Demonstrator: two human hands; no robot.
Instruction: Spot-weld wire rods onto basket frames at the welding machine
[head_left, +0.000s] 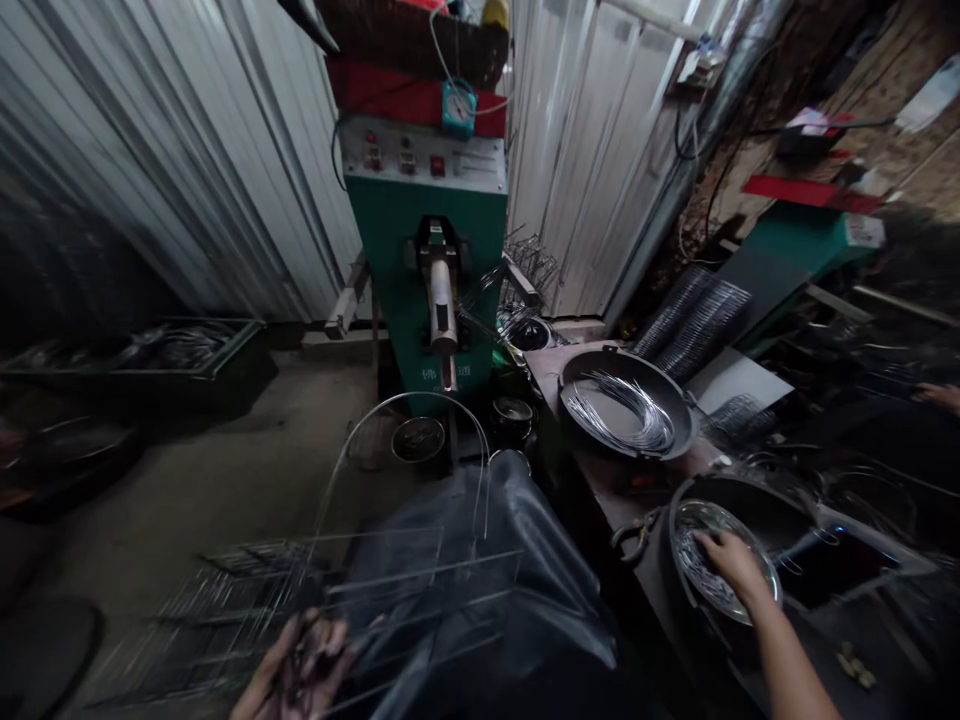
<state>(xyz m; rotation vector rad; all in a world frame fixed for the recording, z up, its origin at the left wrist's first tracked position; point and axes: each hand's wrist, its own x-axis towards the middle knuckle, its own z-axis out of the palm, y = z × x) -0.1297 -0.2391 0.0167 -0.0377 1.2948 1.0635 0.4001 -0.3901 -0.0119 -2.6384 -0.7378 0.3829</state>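
At the lower left, my left hand (309, 655) is closed around a wire frame (465, 570); both are blurred. Thin straight rods of the frame cross the dark apron (517, 560) over my lap. A tall wire arch (409, 396) rises above it. On the right, my right hand (729, 562) dips into a round metal bowl (772, 590) of small shiny metal pieces (694, 548). Its fingers are bent together; their tips and anything between them cannot be made out. The bowl sits in a black wok-like pan (750, 492).
A green machine (382, 240) with a projecting metal arm (442, 300) stands ahead. To the right, another black pan (679, 400) holds curved wires (652, 420). Stacked wire parts (694, 315) lie behind it. Another person's hand (941, 397) shows at the right edge.
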